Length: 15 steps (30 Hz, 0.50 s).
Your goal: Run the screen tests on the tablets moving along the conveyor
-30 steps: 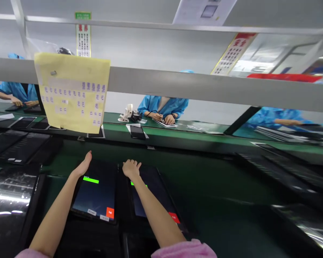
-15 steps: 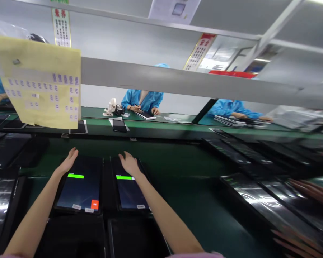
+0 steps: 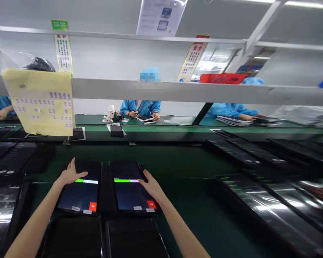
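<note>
Our left hand (image 3: 70, 175) and right hand (image 3: 151, 187) rest with fingers spread, gripping nothing, on tablets (image 3: 77, 197) whose green progress bars (image 3: 121, 180) are only partly filled.

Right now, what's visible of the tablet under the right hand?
The tablet lies flat on the green bench, its dark glass screen lit with a green-and-white bar, a red tile at lower right and small pale labels along the bottom edge. The right hand rests on its right side.

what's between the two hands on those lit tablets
In the head view, between the left hand and right hand lie the screen of the left tablet, a narrow dark gap, and the screen of the right tablet.
</note>
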Each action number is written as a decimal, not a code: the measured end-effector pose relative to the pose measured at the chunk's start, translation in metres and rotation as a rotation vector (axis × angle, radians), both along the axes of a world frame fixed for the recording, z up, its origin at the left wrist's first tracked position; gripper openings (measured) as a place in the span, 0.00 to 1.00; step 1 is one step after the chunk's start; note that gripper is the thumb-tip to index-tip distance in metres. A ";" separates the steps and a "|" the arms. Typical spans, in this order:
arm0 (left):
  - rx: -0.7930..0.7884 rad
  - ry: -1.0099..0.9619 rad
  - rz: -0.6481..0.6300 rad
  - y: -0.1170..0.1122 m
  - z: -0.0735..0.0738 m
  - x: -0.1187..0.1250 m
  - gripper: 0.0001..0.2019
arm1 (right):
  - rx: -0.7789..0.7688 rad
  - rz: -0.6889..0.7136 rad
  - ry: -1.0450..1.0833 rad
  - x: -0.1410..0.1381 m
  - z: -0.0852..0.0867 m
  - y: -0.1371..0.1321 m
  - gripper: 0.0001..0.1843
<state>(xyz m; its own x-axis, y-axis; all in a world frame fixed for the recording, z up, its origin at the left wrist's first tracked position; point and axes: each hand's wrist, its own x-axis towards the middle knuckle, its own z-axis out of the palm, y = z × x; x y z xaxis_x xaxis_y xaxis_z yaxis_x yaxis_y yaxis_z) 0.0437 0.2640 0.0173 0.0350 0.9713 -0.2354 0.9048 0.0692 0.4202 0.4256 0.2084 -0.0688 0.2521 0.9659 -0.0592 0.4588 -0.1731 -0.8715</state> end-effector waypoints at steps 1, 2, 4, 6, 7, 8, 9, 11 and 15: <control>0.001 0.034 0.008 -0.001 -0.001 0.002 0.59 | 0.006 0.000 0.012 0.001 -0.001 0.001 0.35; 0.001 0.064 0.013 -0.001 -0.002 0.005 0.60 | 0.012 -0.002 0.026 0.001 -0.001 0.001 0.34; 0.003 0.107 0.010 -0.001 -0.004 0.009 0.62 | 0.029 -0.004 0.060 0.003 -0.002 0.002 0.32; 0.004 0.132 -0.008 -0.001 -0.004 0.011 0.63 | 0.046 -0.009 0.101 0.005 0.000 0.003 0.30; 0.005 0.140 -0.017 -0.002 -0.004 0.011 0.63 | 0.054 -0.012 0.123 0.006 0.001 0.003 0.29; 0.007 0.148 -0.024 -0.002 -0.004 0.011 0.63 | 0.062 -0.015 0.144 0.007 0.003 0.003 0.29; 0.007 0.156 -0.028 -0.001 -0.003 0.010 0.64 | 0.072 -0.022 0.163 0.008 0.006 0.001 0.28; 0.010 0.166 -0.026 -0.001 -0.001 0.010 0.64 | 0.103 -0.048 0.189 0.011 0.014 -0.009 0.25; 0.060 0.144 -0.024 -0.010 0.010 0.016 0.64 | 0.196 -0.119 0.164 0.012 0.024 -0.066 0.26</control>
<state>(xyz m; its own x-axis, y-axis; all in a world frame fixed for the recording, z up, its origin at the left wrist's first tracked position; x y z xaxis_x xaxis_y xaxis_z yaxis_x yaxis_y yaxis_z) 0.0599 0.2545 0.0277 0.0281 0.9830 -0.1815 0.9571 0.0259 0.2886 0.4374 0.1420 -0.0443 0.3669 0.9271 0.0765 0.2959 -0.0383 -0.9545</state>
